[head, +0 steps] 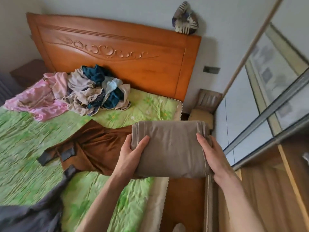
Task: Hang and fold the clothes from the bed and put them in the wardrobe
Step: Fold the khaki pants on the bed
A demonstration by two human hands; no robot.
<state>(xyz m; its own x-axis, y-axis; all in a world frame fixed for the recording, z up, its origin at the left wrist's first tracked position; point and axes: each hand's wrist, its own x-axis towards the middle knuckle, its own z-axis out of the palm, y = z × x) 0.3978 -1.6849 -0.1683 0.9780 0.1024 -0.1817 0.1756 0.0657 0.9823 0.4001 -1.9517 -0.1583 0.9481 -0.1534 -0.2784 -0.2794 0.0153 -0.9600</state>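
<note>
A folded taupe garment [170, 148] is held up in the air past the bed's right edge. My left hand [132, 153] grips its left side, thumb on top. My right hand [211, 151] grips its right side the same way. On the green bedspread [33, 148] a brown garment [93, 148] with grey trim lies spread out. A heap of mixed clothes [93, 92] sits near the headboard, beside a pink garment [36, 101]. The wardrobe [267, 101] with sliding doors stands at the right.
A carved wooden headboard [117, 52] backs the bed, with a patterned bag [184, 18] on its top corner. A grey cloth [33, 211] lies at the lower left. A small bedside stand [205, 104] fills the gap between bed and wardrobe.
</note>
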